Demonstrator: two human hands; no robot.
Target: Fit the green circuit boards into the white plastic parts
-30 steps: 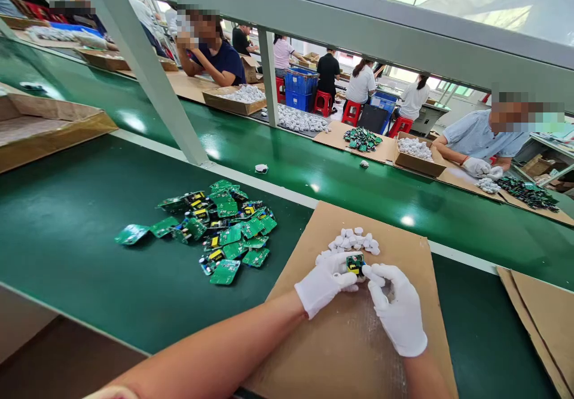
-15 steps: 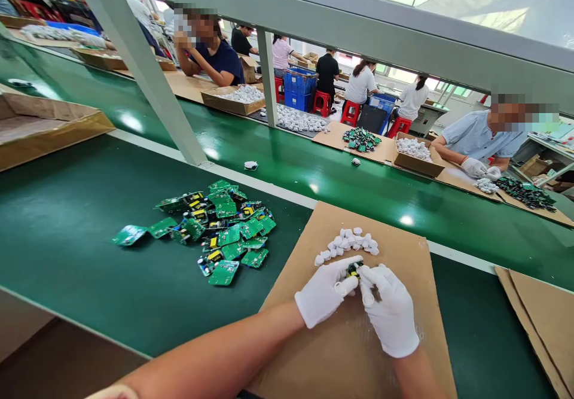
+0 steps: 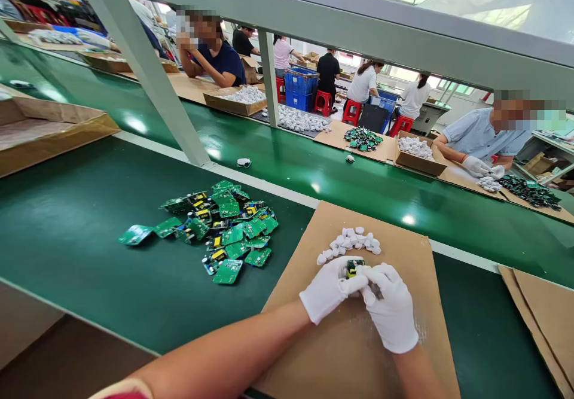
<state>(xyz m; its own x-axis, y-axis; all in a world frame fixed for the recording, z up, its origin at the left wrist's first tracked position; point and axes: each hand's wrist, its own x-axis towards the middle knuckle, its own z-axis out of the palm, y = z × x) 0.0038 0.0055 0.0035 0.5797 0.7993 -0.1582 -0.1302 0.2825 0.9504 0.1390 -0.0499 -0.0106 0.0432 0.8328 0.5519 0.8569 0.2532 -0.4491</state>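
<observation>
A small green circuit board point(image 3: 354, 268) with a yellow part is gripped between the gloved fingers of my left hand point(image 3: 328, 291). Against its right side press the pinched fingertips of my right hand point(image 3: 393, 308), also in a white glove; whatever they hold is hidden. Both hands are over a brown cardboard sheet point(image 3: 332, 351). Just beyond them, small white pieces point(image 3: 352, 241) lie in a loose arc on the sheet. To the left, a heap of green circuit boards point(image 3: 233, 234) rests on the dark green bench.
A cardboard tray point(image 3: 67, 139) stands at far left, and more cardboard point(image 3: 538, 315) at right. Behind runs a green conveyor belt point(image 3: 287, 174) carrying a few small items. A grey frame point(image 3: 152, 70) crosses above. Across the belt, a co-worker point(image 3: 487, 136) handles white pieces.
The circuit board has turned slightly in my left hand, and its yellow part shows more. Small items on the belt have shifted left. The view has moved a little.
</observation>
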